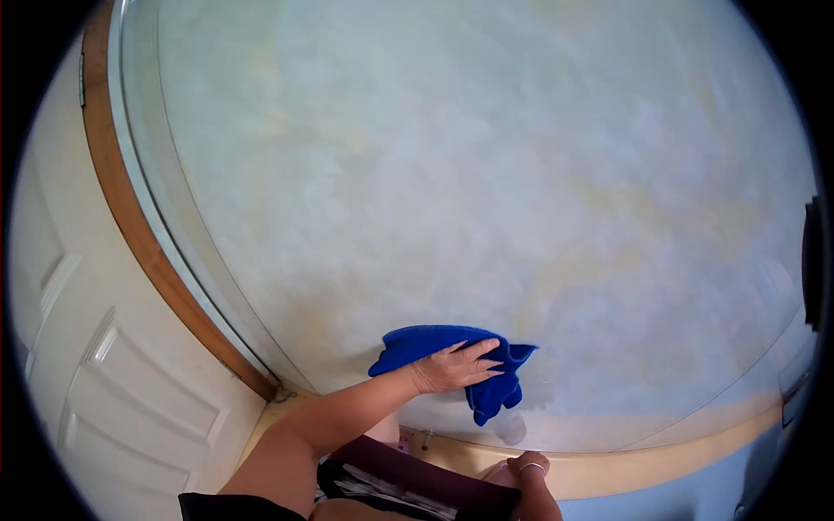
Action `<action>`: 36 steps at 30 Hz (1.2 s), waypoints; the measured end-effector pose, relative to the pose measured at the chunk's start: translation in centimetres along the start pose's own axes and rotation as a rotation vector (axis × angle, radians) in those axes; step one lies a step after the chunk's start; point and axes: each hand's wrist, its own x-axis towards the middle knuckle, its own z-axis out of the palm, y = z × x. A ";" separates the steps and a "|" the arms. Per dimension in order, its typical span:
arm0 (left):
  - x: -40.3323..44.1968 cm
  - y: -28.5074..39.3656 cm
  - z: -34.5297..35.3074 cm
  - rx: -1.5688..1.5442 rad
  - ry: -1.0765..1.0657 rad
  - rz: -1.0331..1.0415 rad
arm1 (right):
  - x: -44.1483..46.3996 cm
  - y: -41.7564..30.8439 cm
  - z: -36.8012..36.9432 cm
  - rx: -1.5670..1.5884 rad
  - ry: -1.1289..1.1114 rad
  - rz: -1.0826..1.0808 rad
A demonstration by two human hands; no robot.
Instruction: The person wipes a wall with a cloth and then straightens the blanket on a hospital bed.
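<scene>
My left hand [459, 368] lies over a bunched blue cloth [417, 346] and presses it against the pale mottled wall panel [452, 191]. Its fingers are stretched across the fabric, pointing right. One corner of the cloth sticks out to the right, and a fold hangs below the hand. Lower down, my right hand [528, 464] is beside my leg, with a thin band on it. Its fingers look curled in, and whatever may be inside them is hidden.
On the left stands a white panelled door [148, 399] next to a brown wooden frame [143, 234]. A yellowish ledge [625, 469] runs along the panel's bottom. Near it is a small metal fitting [426, 440]. A dark object [812, 260] shows at the right edge.
</scene>
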 end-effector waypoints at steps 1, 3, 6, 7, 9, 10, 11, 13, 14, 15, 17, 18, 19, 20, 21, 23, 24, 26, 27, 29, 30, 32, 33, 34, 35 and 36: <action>-0.7 -0.1 0.0 0.009 -0.011 -0.002 | 0.6 0.3 0.0 -0.005 -0.001 -0.013; -5.1 -1.8 -1.2 -0.062 -0.103 0.012 | 1.4 -1.4 1.5 -0.049 0.040 -0.046; -6.7 -3.9 -3.2 -0.003 -0.140 -0.082 | 1.6 -1.5 1.0 -0.063 0.014 -0.081; -8.1 -5.3 -4.6 0.035 -0.154 -0.131 | 1.1 -2.6 1.0 -0.063 0.015 -0.098; -8.1 -8.0 -7.0 0.125 -0.145 -0.288 | 1.8 -3.0 1.2 -0.047 0.021 -0.103; -8.3 -9.7 -8.3 0.185 -0.129 -0.385 | 2.3 -3.4 1.5 -0.025 0.029 -0.097; -8.3 -11.5 -9.5 0.243 -0.110 -0.481 | 2.1 -3.8 1.5 -0.035 0.024 -0.104; -7.7 -15.0 -10.7 0.359 -0.002 -0.754 | 1.6 -4.1 1.1 0.028 0.057 -0.061; -7.1 -16.5 -11.1 0.515 0.089 -0.735 | 1.8 -4.2 1.4 0.019 0.058 -0.059; -6.5 -17.9 -11.5 0.669 0.182 -0.709 | 2.1 -4.3 2.0 0.026 0.104 -0.057; -5.1 -20.2 -11.5 0.017 0.579 -1.132 | 2.0 -4.8 2.5 0.036 0.152 -0.045; -5.3 -19.9 -12.7 0.361 0.243 -1.070 | 1.4 -6.0 3.7 0.030 0.178 -0.031; -5.5 -19.9 -12.4 0.353 0.247 -1.080 | 0.9 -6.4 3.6 0.016 0.208 -0.013; -5.5 -19.5 -11.9 0.373 0.264 -1.035 | 0.8 -6.8 3.7 0.005 0.211 -0.003; -5.6 -18.8 -11.2 0.395 0.281 -0.993 | 0.6 -6.9 4.1 -0.025 0.236 0.003; -6.0 -17.0 -10.4 0.448 0.310 -0.919 | -0.6 -7.5 3.8 -0.080 0.221 0.038; -7.4 -16.0 -9.0 0.488 0.280 -0.783 | -0.9 -7.7 3.8 -0.082 0.220 0.056; -9.2 -12.8 -7.8 0.342 0.180 -0.627 | -1.5 -8.2 3.7 -0.104 0.226 0.077; -9.8 -11.0 -8.2 0.157 0.117 -0.602 | -1.8 -8.9 3.7 -0.077 0.236 0.099; -12.7 -8.1 -6.2 0.004 0.101 -0.473 | -2.6 -9.9 3.7 -0.065 0.251 0.132; -14.6 -7.0 -5.4 -0.032 0.100 -0.412 | -3.1 -10.7 3.7 -0.062 0.260 0.123; -16.5 -6.7 -3.9 -0.068 0.090 -0.365 | -3.6 -11.0 2.8 -0.095 0.242 0.074; -16.0 -5.9 -3.5 -0.030 0.053 -0.296 | -3.1 -9.2 2.8 -0.093 0.239 0.074; -17.9 -6.6 -4.8 0.004 0.041 -0.230 | -4.2 -10.0 3.7 -0.110 0.252 0.041; -19.0 -7.5 -5.1 -0.042 0.005 -0.245 | -4.6 -10.3 3.6 -0.131 0.256 -0.002; -19.2 -9.4 -6.8 -0.037 0.014 -0.319 | -5.3 -11.0 3.2 -0.134 0.260 0.006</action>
